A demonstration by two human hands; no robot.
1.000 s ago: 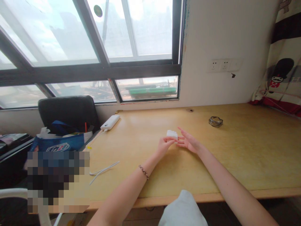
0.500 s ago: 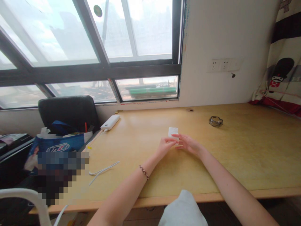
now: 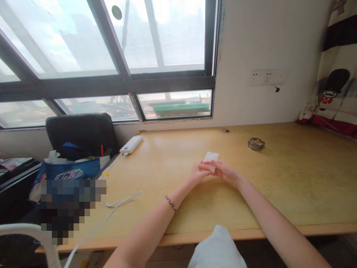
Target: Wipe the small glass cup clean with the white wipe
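A small white rectangular piece, like a folded tissue or flat packet (image 3: pixel 211 156), is held between my two hands above the desk (image 3: pixel 167 160). My left hand (image 3: pixel 198 172) pinches its lower end from the left. From the right, my right hand (image 3: pixel 224 171) has its fingers closed over the lower part, close against the left fingertips. The white piece leans to the right, its upper end showing beyond the fingers. Its lower end is mostly hidden by them.
A dark ring-shaped object like a bracelet (image 3: pixel 256 144) lies to the right. At the back left sits a white power bank (image 3: pixel 131 144) with a cable plugged in. A looped white cable (image 3: pixel 124 200) lies at the left. Beyond are a black chair (image 3: pixel 82 130) and blue bag (image 3: pixel 73 173).
The white piece has turned from upright to leaning right, its top shifting rightward. My right fingers, spread apart before, have closed in on it beside my left hand.
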